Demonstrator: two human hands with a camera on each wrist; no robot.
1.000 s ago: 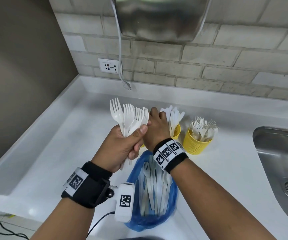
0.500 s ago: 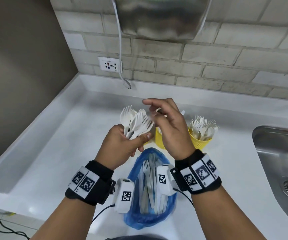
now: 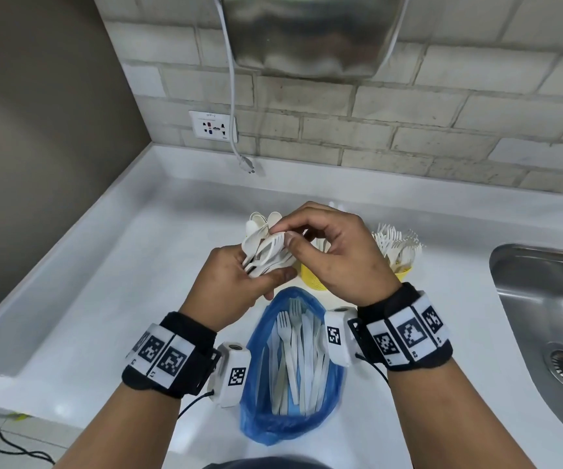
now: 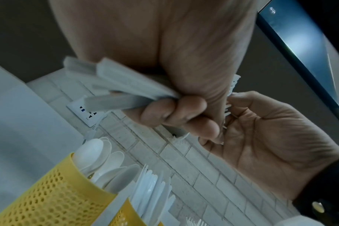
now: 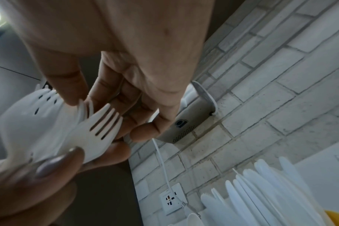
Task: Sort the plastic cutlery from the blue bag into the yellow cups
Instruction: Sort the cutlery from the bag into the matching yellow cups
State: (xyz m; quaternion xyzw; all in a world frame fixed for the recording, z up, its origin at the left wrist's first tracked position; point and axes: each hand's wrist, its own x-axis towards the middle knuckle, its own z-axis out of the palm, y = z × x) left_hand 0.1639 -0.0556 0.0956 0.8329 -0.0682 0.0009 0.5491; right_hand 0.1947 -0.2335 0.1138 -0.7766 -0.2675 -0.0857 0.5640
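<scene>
L hand [image 3: 236, 286] grips a bunch of white plastic forks [image 3: 266, 250] w/ fingers curled round the handles, above the open blue plastic bag [image 3: 256, 414] of more cutlery on the white counter [image 3: 111, 282]. R hand [image 3: 337, 255] pinches fork heads at the bunch top. Yellow perforated cups [image 3: 312, 280] stand just behind, holding spoons, knives & forks.

The bundle of forks [image 3: 266, 253], held upright a second ago, has been tilted flatter in the left hand [image 3: 236, 286]. The right hand [image 3: 334, 252] has been turned palm-down, its fingers [image 3: 282, 228] now pinching the fork heads.
</scene>
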